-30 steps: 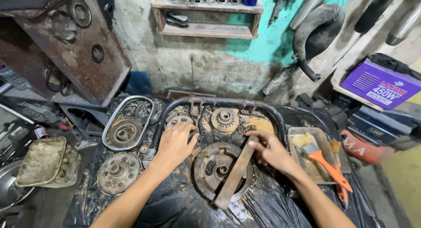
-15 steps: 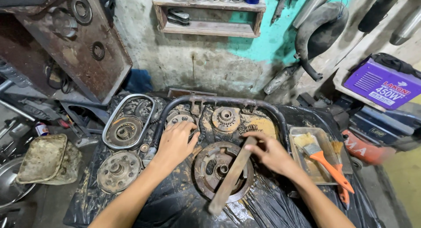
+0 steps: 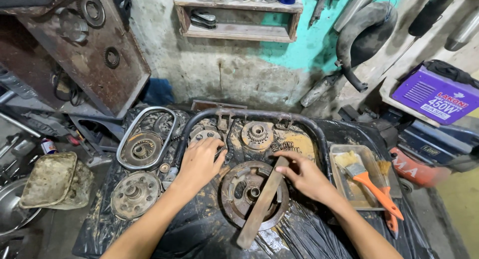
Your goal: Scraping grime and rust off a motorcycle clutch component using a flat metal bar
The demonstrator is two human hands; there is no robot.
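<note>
A rusty round drum part (image 3: 252, 194) lies on black plastic sheeting in front of me. A flat, dirty metal bar (image 3: 262, 201) lies slanted across it. My right hand (image 3: 304, 174) grips the bar's upper end. My left hand (image 3: 199, 162) rests flat, fingers spread, on the greasy surface just left of the drum, near a small gear part (image 3: 204, 136). A toothed sprocket hub (image 3: 257, 134) sits behind the drum, inside a bent dark tube frame (image 3: 249, 114).
An oval engine cover (image 3: 144, 139) and a round plate (image 3: 134, 194) lie to the left. A metal tray (image 3: 344, 181) holding orange-handled brushes (image 3: 371, 184) is on the right. A dirty cover (image 3: 50, 179) sits far left; a purple box (image 3: 436, 94) far right.
The bar's upper end has shifted slightly with my right hand, which slid up along it. My left hand stays in place beside the drum.
</note>
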